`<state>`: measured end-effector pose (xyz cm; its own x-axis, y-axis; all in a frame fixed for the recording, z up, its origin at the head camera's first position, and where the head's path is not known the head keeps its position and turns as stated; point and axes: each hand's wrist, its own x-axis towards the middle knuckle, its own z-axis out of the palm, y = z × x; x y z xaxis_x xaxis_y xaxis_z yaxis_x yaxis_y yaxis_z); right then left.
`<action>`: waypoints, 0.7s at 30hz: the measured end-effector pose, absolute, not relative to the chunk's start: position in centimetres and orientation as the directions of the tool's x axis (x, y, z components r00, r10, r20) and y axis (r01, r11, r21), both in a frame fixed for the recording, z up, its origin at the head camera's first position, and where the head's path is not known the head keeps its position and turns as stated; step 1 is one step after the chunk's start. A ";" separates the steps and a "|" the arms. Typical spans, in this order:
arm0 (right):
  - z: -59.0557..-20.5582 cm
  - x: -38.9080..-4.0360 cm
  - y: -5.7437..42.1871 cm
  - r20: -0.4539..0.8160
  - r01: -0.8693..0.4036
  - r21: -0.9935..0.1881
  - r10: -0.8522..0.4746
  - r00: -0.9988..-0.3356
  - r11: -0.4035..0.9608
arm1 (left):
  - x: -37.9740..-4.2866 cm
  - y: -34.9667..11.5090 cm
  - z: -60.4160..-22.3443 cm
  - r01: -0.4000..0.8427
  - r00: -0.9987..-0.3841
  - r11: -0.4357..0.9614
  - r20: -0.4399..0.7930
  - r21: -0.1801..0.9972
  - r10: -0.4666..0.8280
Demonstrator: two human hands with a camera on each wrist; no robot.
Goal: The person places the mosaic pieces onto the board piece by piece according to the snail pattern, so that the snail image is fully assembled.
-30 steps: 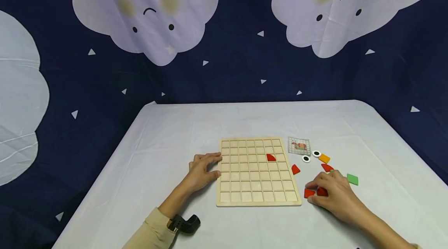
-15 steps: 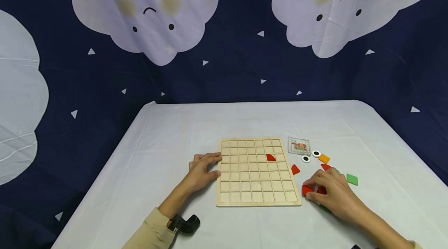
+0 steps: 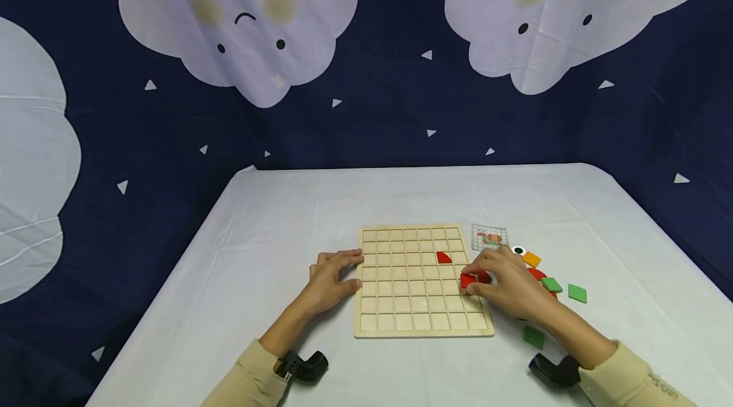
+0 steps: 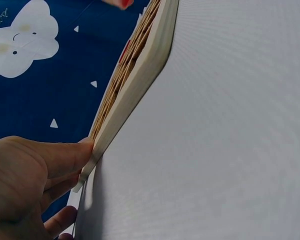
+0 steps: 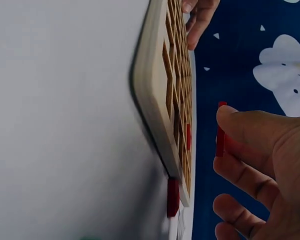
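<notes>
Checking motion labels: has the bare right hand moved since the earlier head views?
Yes: the right hand moved left and forward, from clear of the pale wooden grid board to overlapping its right edge.

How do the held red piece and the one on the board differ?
The held piece is pinched in the right hand, clear of the board; the placed piece lies in one of its cells. The held piece is partly hidden; the placed piece shows its curved edge. Both are red.

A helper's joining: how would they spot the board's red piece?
On the white table, find the wooden grid board. Toward its far right sits the quarter-round red piece. Unlike the red tile in the right hand, it lies in the grid.
</notes>
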<state>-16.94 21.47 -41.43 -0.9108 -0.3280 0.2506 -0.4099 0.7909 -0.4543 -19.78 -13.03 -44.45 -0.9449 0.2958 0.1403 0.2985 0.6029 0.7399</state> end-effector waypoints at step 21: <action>-42.5 -21.1 19.3 0.206 -0.458 -0.452 -0.410 -0.888 0.765 | -19.8 -13.0 -44.3 0.298 -0.946 0.613 0.140 0.732 0.293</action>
